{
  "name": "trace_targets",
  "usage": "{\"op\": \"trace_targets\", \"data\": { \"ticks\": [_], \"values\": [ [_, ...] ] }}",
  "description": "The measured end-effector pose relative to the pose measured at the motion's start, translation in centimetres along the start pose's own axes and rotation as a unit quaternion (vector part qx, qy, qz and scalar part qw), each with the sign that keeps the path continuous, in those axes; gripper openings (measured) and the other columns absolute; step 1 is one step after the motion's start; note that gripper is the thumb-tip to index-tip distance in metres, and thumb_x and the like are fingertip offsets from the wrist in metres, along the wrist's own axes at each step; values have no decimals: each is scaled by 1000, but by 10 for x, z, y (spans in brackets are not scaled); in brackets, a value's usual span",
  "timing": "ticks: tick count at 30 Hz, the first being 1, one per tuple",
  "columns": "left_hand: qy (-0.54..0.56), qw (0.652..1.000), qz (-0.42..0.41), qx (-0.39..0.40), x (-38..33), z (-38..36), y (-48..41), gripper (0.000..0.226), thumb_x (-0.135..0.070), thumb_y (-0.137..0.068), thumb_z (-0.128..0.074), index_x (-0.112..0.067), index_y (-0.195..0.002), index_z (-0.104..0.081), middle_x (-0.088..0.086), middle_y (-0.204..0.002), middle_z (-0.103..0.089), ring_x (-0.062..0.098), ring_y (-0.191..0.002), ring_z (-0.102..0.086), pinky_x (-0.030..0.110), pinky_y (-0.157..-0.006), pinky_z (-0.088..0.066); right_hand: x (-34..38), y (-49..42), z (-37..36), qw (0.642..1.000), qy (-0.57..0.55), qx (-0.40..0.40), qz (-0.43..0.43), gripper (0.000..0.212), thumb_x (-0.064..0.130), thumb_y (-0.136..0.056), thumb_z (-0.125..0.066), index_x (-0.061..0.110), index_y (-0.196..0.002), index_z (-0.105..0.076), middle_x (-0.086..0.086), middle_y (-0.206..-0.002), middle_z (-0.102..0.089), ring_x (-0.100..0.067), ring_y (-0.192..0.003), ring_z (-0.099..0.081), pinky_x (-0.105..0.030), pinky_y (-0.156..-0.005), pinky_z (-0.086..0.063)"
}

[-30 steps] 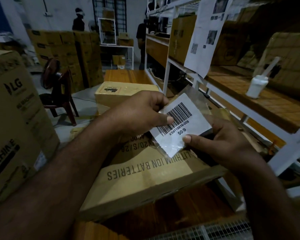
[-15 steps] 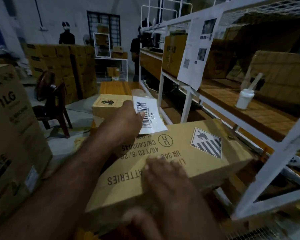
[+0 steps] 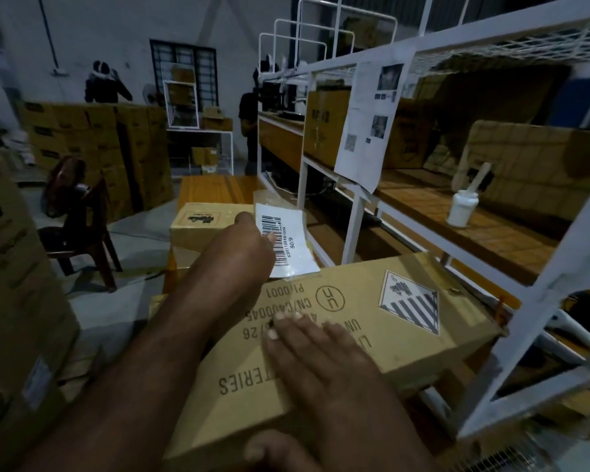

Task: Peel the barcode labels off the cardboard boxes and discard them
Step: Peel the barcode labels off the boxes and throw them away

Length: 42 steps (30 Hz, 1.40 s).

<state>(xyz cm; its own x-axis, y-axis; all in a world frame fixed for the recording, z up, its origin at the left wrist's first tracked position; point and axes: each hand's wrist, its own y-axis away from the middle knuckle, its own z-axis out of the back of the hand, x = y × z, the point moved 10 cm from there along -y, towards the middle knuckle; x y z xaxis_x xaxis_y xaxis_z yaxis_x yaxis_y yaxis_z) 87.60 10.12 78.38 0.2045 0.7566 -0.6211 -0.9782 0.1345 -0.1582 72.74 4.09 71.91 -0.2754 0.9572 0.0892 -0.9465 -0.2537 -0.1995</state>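
Left hand (image 3: 242,248) pinches barcode label (image 3: 285,241), "50.9", centre frame, above box's far edge. Right hand (image 3: 321,362) flat, fingers spread, on cardboard box (image 3: 372,321) printed "UN", "...TERIES". "LG" carton (image 3: 0,267) left edge. White shelving (image 3: 355,212) right; dim warehouse.

Both forearms were bare, no sleeves in view. L hand (image 3: 242,247) & R hand (image 3: 324,362) wore no gloves, rings or watch. Nails were short, pale at tips.
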Motion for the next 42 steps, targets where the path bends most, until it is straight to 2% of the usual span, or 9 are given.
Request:
{"op": "trace_targets", "data": {
  "ticks": [4,7,10,15,19,25,32,38,42],
  "values": [
    [20,1000,-2,-7,3,-1,-1,30,-35,-101,-47,-20,-126,-40,3,-110,-62,13,-74,-59,27,-48,-38,-73,14,20,987,2,-42,-157,90,85,-70,12,44,-149,1,22,-158,6,3,-141,11,-25,-114,11],
    [11,1000,2,-3,5,-1,-4,36,-30,-99,-51,-19,-131,-38,7,-119,-63,20,-87,-63,27,-48,-39,-69,-3,21,982,26,3,-186,98,86,-70,6,33,-152,11,13,-160,17,-4,-142,21,-37,-117,14],
    [14,1000,-3,-6,6,2,-6,34,-30,-101,-49,-17,-131,-40,8,-124,-63,17,-83,-57,24,-48,-32,-9,-15,8,994,-18,39,-98,106,92,-68,-5,30,-152,14,12,-157,25,-8,-143,26,-38,-118,14],
    [32,999,-26,-1,4,2,-6,33,-33,-102,-46,-16,-131,-43,6,-128,-62,13,-80,-53,22,-48,-30,4,8,16,995,-21,-93,0,77,81,-84,-32,32,-141,-45,14,-152,-38,-4,-141,-30,-29,-116,-20],
    [53,998,-34,-1,5,2,-3,33,-34,-103,-45,-18,-131,-43,2,-126,-62,5,-63,-47,18,-47,-30,-60,25,27,987,-74,-94,-109,75,90,-76,-15,53,-140,-29,35,-149,-21,12,-139,-11,-30,-116,-14],
    [55,998,-30,-8,3,2,-3,33,-34,-103,-45,-19,-132,-43,0,-120,-62,3,-62,-47,19,-46,-31,-115,22,30,959,15,-46,-280,102,90,-70,4,31,-153,3,10,-162,5,-7,-146,8,-45,-120,2],
    [19,999,-32,-14,4,1,-20,37,-33,-102,-48,-14,-133,-47,9,-131,-62,26,-99,-62,28,-70,-41,-9,-30,12,990,-13,13,-137,98,82,-83,-11,17,-153,8,-7,-161,16,-23,-147,18,-47,-120,7],
    [45,998,-42,9,17,0,-32,35,-34,-100,-49,-15,-128,-58,8,-123,-68,27,-103,-67,40,-91,-52,37,-10,10,990,-78,-112,40,56,58,-93,-44,21,-135,-54,2,-149,-45,-13,-140,-33,-31,-119,-21],
    [43,997,-63,-5,14,1,-31,31,-34,-100,-50,-15,-123,-58,5,-112,-71,26,-96,-69,37,-82,-53,-25,5,16,994,-84,-53,-43,75,79,-84,-25,44,-150,-20,27,-157,-8,9,-142,6,-24,-118,10]
  ]
}}
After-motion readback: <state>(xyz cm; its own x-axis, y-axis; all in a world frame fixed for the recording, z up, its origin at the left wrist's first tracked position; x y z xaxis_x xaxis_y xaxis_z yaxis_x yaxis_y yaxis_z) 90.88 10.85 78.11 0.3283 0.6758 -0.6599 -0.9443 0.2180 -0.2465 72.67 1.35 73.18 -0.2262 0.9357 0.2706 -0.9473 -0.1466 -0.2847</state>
